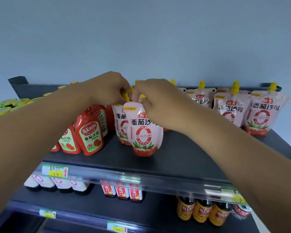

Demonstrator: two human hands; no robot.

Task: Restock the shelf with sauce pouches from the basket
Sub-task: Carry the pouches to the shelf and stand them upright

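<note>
On the dark top shelf [175, 158] a pink tomato-sauce pouch [145, 133] with a yellow cap stands upright near the middle. My right hand [156, 101] pinches its top right corner. A second pouch [120, 123] stands just behind it to the left, and my left hand [111, 89] grips that one at its yellow spout. More of the same pouches [232, 109] stand in a row at the back right of the shelf. The basket is out of view.
Red squeeze bottles of ketchup [89, 137] stand left of the pouches, with yellow-lidded jars [5, 106] at the far left. Lower shelves hold dark sauce bottles [123, 190] and amber bottles [202, 211]. Price tags [55, 170] line the shelf edge.
</note>
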